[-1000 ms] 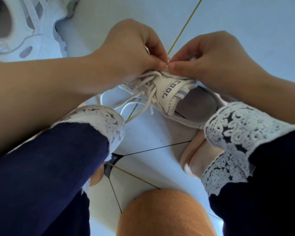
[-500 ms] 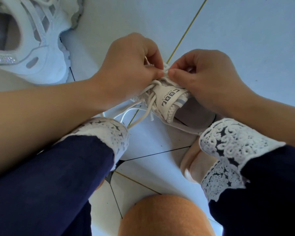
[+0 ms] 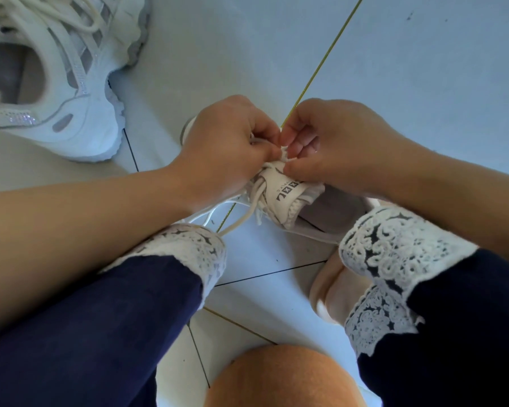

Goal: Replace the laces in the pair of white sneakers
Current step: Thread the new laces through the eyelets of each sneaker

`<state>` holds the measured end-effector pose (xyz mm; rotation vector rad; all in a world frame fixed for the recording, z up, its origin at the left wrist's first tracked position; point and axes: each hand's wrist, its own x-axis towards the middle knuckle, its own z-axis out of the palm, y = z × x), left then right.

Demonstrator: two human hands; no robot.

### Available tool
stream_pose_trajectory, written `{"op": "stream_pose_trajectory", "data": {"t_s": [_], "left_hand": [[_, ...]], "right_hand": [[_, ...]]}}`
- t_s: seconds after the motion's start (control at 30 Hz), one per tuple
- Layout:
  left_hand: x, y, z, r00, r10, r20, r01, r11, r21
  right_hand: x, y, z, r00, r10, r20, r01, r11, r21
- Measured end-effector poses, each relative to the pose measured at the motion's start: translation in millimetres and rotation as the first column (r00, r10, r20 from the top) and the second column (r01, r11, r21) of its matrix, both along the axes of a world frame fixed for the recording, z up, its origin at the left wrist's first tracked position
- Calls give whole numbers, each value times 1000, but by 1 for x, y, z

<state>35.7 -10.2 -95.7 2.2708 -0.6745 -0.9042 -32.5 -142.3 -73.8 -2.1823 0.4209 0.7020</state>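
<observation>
A white sneaker [image 3: 291, 201] lies on the floor between my knees, its tongue with dark lettering turned toward me. My left hand [image 3: 229, 142] and my right hand [image 3: 329, 142] meet over its upper eyelets, thumbs and fingertips pinching the white lace [image 3: 284, 155] there. Loose lace ends [image 3: 241, 218] trail down to the left under my left wrist. The front of this shoe is hidden by my hands. The second white sneaker [image 3: 56, 83], chunky-soled and laced, lies at the top left.
Pale floor tiles [image 3: 423, 69] with a yellow grout line [image 3: 329, 45] run behind the hands. My knees in dark blue trousers with white lace cuffs [image 3: 394, 254] frame the shoe. A bare foot [image 3: 332, 289] rests under the right cuff.
The view has tilted, so hands and shoe sit lower in the frame and more of the second sneaker shows. Both hands keep pinching the lace at the shoe's top eyelets.
</observation>
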Motion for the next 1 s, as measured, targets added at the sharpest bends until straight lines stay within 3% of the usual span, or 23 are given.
{"op": "stream_pose_trajectory", "data": {"t_s": [0.1, 0.27, 0.5, 0.63, 0.77, 0.83, 1.0], "left_hand": [[-1, 1, 1, 1000, 13, -18, -14, 1000, -11], [2, 4, 2, 1000, 3, -21, -5, 997, -73], [3, 0, 3, 999, 31, 28, -28, 995, -99], [9, -9, 3, 996, -7, 87, 15, 995, -95], [25, -23, 6, 984, -70, 166, 88, 991, -102], [27, -27, 9, 989, -33, 142, 49, 992, -113], [18, -35, 14, 997, -7, 75, 7, 1000, 8]], "right_hand": [[0, 6, -1, 999, -42, 15, 43, 997, -64], [-2, 6, -2, 949, -311, 52, 307, 950, 62], [-7, 10, 0, 919, -330, 217, 329, 943, 39], [-10, 4, -1, 847, -429, 312, 434, 899, 59], [-8, -10, -1, 717, -609, 339, 595, 788, 158], [-6, -19, 2, 666, -663, 342, 636, 744, 206], [-5, -32, 4, 662, -666, 344, 635, 742, 216]]}}
